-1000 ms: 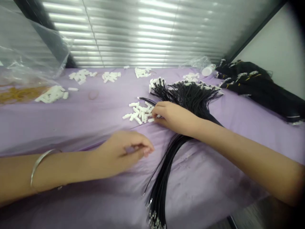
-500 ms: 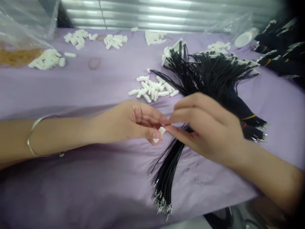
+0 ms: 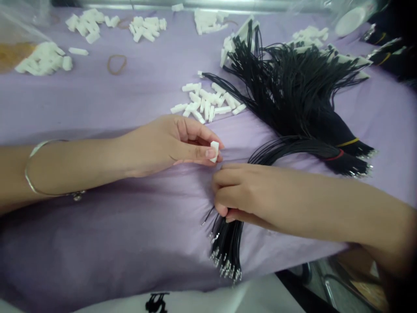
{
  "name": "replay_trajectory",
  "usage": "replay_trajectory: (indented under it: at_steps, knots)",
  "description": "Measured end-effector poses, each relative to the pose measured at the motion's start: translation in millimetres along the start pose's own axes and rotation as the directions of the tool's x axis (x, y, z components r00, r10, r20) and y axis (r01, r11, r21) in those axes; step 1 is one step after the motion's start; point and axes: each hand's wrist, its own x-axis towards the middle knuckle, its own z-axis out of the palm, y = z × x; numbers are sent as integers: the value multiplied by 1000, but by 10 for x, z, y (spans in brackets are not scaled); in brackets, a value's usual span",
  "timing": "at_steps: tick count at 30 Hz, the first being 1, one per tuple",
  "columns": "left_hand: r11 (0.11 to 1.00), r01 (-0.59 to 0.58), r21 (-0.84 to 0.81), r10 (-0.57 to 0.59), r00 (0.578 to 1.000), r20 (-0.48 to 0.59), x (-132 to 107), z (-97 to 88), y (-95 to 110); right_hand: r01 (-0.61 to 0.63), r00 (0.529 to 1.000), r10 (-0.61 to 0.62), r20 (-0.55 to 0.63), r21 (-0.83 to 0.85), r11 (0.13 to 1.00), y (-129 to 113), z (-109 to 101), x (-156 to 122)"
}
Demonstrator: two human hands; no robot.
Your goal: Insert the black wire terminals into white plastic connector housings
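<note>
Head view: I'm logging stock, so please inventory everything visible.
Held piece: one, white, centre
Loose pieces: many, white, upper half
Wires: many, black, centre-right
Wire bands: several, yellow/red, right
Loose bands: several, tan, upper half
Heap: one, orange, left
Plastic: two, clear, upper corners
Round item: one, white, upper right
Cloth: one, purple, beneath
Strip: one, silvery, top
Frame: one, silvery, lower right
Surface: one, pale, bottom
Bracelet: one, silver, left
Left hand: one, bare, centre
Right hand: one, bare, centre

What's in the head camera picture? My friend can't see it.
A person's left hand pinches a small white piece, and the right hand is at a bundle of black wires with shiny metal tips. Farther back, a pile of white pieces lies on a purple cloth.
</note>
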Motion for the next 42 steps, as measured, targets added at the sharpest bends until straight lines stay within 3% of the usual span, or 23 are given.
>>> replay_trajectory:
  at_steps: [3, 6, 9, 13, 22, 24, 28, 31, 35, 42]
  knots:
    - [1000, -5, -3, 5, 1000, -21, 0, -12, -14, 6, 1000, -6, -8, 23, 1000, -21, -44, -20]
    - [999, 10, -32, -10, 1000, -14, 11, -19, -23, 8, 998, 6, -64, 214, 977, -16, -123, -43]
    - [998, 9, -61, -7, 999, 36, 18, -12, -11, 27, 984, 51, -171, 425, 905, 21, -176, -66]
    - [993, 3, -116, 7, 996, 90, 17, 1, 6, 90, 964, 78, -256, 585, 806, 54, -182, -67]
    - [993, 31, -115, -23, 997, 68, -6, 10, 41, 125, 927, 118, -357, 587, 800, 33, -175, -46]
    - [990, 44, -136, -35, 997, 64, -12, 10, 41, 54, 876, 246, -414, 591, 805, 22, -181, -55]
    - [986, 49, -162, -38, 997, 65, -16, 5, 32, -148, 705, 520, -482, 617, 773, 49, -199, -79]
    - [987, 45, -154, -33, 996, 83, -11, 1, 28, -254, 651, 600, -465, 611, 750, 88, -194, -78]
    - [987, 44, -152, -31, 996, 84, -2, -8, 27, -287, 677, 607, -417, 610, 739, 94, -153, -49]
    - [989, 43, -144, -30, 995, 94, 16, -28, 9, -251, 686, 577, -444, 600, 760, 62, -93, -44]
